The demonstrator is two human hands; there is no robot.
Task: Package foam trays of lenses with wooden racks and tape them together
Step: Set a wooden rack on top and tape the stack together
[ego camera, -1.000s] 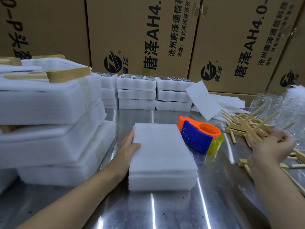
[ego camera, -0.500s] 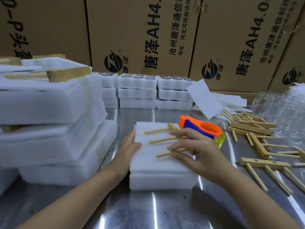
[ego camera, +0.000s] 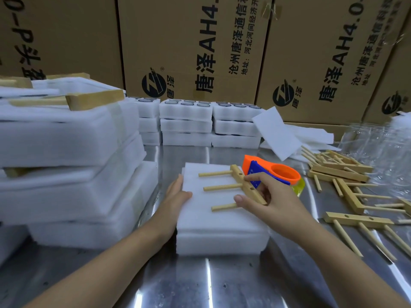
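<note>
Printed cardboard boxes (ego camera: 191,52) along back, blurred transparent stuff (ego camera: 378,147) far rt, on shiny metal table (ego camera: 222,283)

The foam stack (ego camera: 220,227) is set on the table (ego camera: 222,283), near its middle. A rack (ego camera: 237,173) is laid on top of the stack, with its bar toward the stack's right edge and its pegs pointed left. The bar is pinched by the right hand (ego camera: 271,201). The left hand (ego camera: 178,194) is laid against the stack's left side. A tape dispenser (ego camera: 273,172) is placed just behind the stack's right corner. Taped packs (ego camera: 66,163) are piled left of the stack, tray stacks (ego camera: 185,123) are ranged behind it, and loose racks (ego camera: 347,196) are scattered to its right. Boxes (ego camera: 189,52) are stood farthest behind.
</note>
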